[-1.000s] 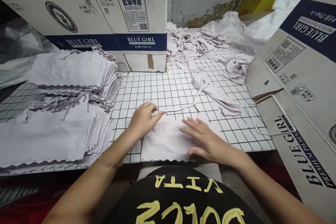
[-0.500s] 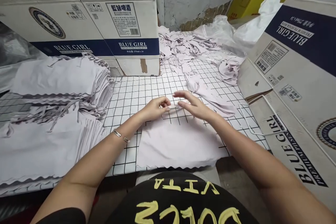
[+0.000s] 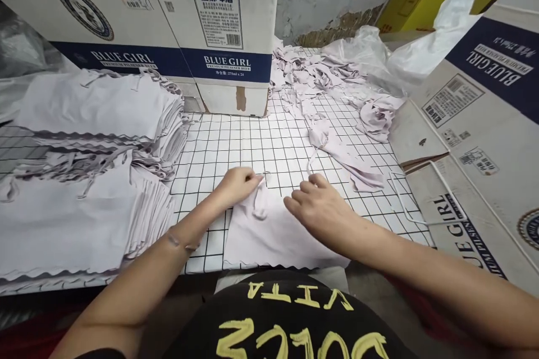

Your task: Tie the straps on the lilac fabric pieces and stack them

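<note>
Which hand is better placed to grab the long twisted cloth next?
Probably the right hand: the long twisted cloth lies close beyond it. The left hand is farther away and seems busy pinching the spread cloth near its corner.

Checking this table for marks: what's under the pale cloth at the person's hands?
The grid-patterned tabletop shows beside and beyond the pale cloth; whatever lies directly beneath is hidden.

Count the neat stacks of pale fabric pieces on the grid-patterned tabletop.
2: the front stack is at lower left; the back stack is just behind it, before the left BLUE GIRL carton. Others may be hidden.
</note>
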